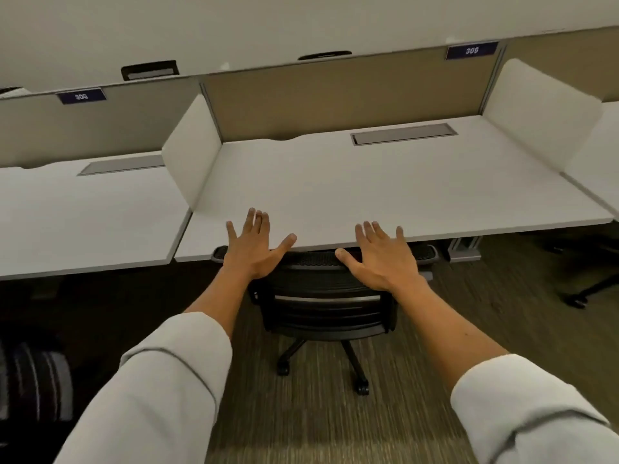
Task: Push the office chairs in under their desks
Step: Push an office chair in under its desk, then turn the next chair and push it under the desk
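A black mesh office chair (326,308) stands in front of me, its seat and armrests tucked under the white desk (385,185) and its backrest top at the desk's front edge. My left hand (254,247) hovers at the left of the backrest top, fingers spread. My right hand (382,254) is at the right of the backrest top, fingers spread too. Neither hand grips anything; whether the palms touch the backrest I cannot tell. The chair's wheeled base (323,366) shows on the carpet.
White side dividers (192,152) flank the desk, with a tan back panel labelled 305 (471,50). A second desk (83,212) lies to the left. Another chair (37,380) sits at bottom left, and a chair base (589,289) at far right.
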